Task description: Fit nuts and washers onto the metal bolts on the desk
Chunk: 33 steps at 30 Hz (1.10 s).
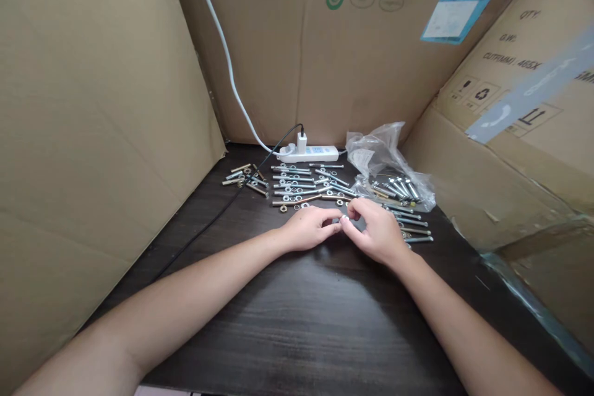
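In front of the power strip (325, 153): two bare hands beside sorted bolts, nuts and washers

Item, hands, a pair: on the near side of the strip, low over the dark tabletop (297, 322). Left hand (309, 227): fingers bent, their tips meeting those of the right. Right hand (378, 232): index finger curled, thumb reaching to the left fingertips. Whether a small piece is pinched there cannot be told.

Item, bolts (290, 202), laid in rows: between the strip and the hands, with nuts (283, 208) and washers (305, 205) among them; the nearest lie just beyond the fingertips.

Item, further bolts (420, 239): forward and right of the strip, just beside the right hand, partly hidden by it.

Item, loose pile of mixed hardware (245, 179), brassy and silvery: forward and left of the strip, well apart from the right hand.

Item, clear plastic bag (371, 142), crumpled: right of the strip, beyond the right hand, silvery bolts (403, 189) clustered at its near part.

Item, white charger (302, 143): upright in the strip, black cable (204, 229) attached.

Item, cardboard box (260, 43): behind the strip.
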Tool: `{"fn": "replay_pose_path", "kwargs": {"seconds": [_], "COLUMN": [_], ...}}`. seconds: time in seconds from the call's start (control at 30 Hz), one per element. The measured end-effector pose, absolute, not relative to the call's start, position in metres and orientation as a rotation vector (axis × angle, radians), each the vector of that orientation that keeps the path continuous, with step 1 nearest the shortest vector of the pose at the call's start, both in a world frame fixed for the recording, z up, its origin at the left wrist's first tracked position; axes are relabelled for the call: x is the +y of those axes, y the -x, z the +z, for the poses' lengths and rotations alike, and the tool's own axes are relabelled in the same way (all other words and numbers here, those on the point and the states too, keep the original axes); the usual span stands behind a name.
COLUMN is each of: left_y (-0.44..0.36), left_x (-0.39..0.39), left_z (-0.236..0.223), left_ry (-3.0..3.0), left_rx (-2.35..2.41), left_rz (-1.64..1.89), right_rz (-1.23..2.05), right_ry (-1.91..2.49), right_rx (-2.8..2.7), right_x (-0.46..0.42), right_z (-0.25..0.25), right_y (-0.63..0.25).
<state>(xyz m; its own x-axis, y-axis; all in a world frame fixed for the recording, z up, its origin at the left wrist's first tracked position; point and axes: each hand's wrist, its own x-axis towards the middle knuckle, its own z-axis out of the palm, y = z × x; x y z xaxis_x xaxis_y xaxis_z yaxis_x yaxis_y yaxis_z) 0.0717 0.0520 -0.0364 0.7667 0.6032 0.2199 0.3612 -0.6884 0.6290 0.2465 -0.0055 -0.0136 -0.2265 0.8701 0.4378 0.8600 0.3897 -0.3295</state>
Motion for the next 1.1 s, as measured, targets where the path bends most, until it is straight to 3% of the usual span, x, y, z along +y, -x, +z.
{"fn": "replay_pose_path", "kwargs": {"seconds": [1.1], "left_y": [-0.0712], "left_x": [0.0523], "left_z": [-0.0369], "left_ry": [-2.365], "left_rx": [0.685], "left_rz": [0.576], "right_rz": [-0.027], "right_ry": [1.491], "right_rx": [-2.154], "right_x": [-0.0077], "right_z": [-0.0108], "right_y": [-0.2419]}}
